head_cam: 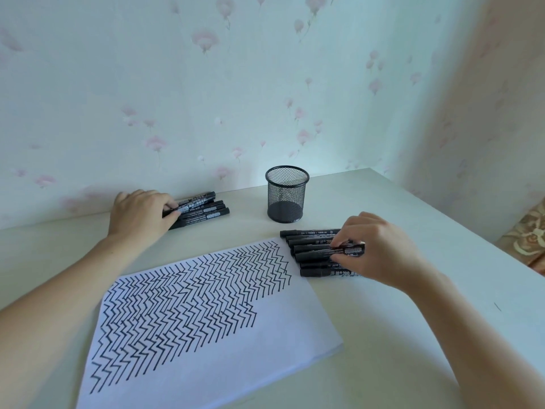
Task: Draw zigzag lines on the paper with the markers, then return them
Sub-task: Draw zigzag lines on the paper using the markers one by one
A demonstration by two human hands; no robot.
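Observation:
A white sheet of paper (265, 343) lies at the front of the table, its upper left part filled with black zigzag lines (182, 305). At the back left, my left hand (141, 214) grips one marker of a small pile of black markers (206, 212) by the wall. To the right of the paper lies a row of several black markers (312, 252); my right hand (374, 249) pinches one or two markers from that row between thumb and fingers. A black mesh pen cup (286, 194) stands between the two piles, with nothing visible inside.
The pale table (413, 335) meets flowered wallpaper at the back and a wall on the right. A patterned cushion (528, 234) sits beyond the table's right edge. A small dark mark (497, 306) shows on the tabletop at right.

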